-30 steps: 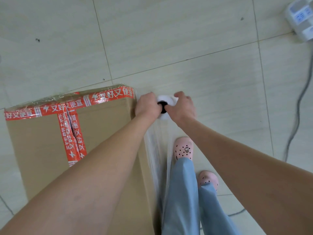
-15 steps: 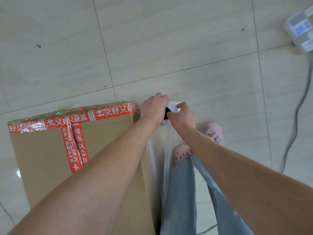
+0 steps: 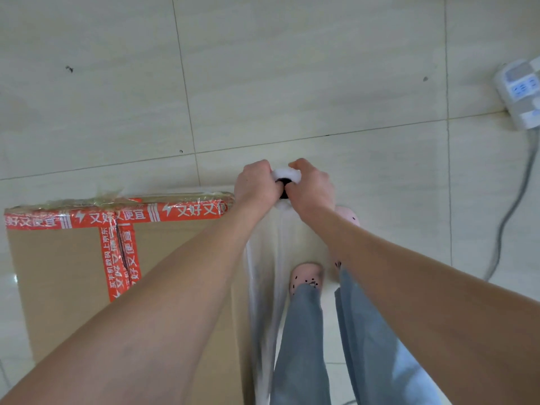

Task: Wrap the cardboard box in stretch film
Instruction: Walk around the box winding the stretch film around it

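Left hand and right hand both gripping the stretch film roll — just past the cardboard box corner, film sheet trailing down the box side, pink shoes beside it

Floor: pale beige glossy tiles, faintly streaked.
Grout: thin dark lines between the tiles.
Marks: small dark specks.
Power strip: white, on the floor at the right edge, with a grey cable trailing from it.
Light: soft glare at the left edge.
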`<state>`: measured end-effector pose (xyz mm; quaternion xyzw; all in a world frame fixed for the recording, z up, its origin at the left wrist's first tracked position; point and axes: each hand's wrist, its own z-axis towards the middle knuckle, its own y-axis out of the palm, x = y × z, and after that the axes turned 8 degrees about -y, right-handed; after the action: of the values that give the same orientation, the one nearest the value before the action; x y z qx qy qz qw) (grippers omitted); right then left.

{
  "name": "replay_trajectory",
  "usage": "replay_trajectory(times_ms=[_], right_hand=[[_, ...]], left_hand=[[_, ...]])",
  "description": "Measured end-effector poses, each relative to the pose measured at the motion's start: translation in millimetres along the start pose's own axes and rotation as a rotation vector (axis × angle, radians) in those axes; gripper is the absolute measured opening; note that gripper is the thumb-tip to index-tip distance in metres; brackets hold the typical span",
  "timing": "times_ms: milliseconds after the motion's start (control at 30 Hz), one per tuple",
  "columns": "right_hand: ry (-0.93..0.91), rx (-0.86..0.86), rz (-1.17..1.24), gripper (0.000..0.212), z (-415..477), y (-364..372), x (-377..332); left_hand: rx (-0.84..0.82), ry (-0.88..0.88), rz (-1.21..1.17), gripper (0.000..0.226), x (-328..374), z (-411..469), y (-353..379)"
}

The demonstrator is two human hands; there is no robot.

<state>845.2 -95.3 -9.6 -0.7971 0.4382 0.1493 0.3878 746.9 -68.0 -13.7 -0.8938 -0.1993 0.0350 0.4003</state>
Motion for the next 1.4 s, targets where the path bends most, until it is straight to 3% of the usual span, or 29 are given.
replay_trajectory(times_ms=[167, 333, 500, 567, 700, 867, 967, 1100, 1200, 1400], right_hand=[[-0.037, 0.030, 0.004, 0.037, 17, -4, -13], [0.015, -0.017, -0.009, 0.035, 23, -9, -12], [-0.092, -0.024, -0.113, 0.026, 28, -12, -13], [-0.171, -0.020, -0.159, 0.026, 31, -13, -18], [-0.269, -0.036, -0.148, 0.037, 42, -11, -36], [-0.039, -0.048, -0.002, 0.036, 53, -3, -47], [-0.011, -0.056, 0.027, 0.034, 56, -3, -48], [-0.081, -0.032, -0.023, 0.028, 58, -2, -48], [-0.124, -0.032, -0.072, 0.028, 61, -1, -50], [-0.281, -0.046, -0.124, 0.038, 74, 3, -70]], left_hand=[[0.002, -0.143, -0.145, 0.015, 1, 7, -9], [0.097, 0.134, 0.164, 0.027, 15, 7, -11], [0.114, 0.293, 0.331, 0.023, 24, 20, -21], [0.118, 0.226, 0.245, 0.017, 23, 24, -23], [0.136, -0.099, -0.063, 0.009, 14, 32, -30], [0.113, -0.323, -0.332, 0.014, 5, 39, -38], [0.112, -0.262, -0.249, 0.024, 9, 38, -38], [0.180, 0.018, 0.078, 0.025, 13, 46, -42], [0.190, 0.131, 0.199, 0.023, 14, 56, -48], [0.183, -0.103, -0.046, 0.017, -2, 69, -63]])
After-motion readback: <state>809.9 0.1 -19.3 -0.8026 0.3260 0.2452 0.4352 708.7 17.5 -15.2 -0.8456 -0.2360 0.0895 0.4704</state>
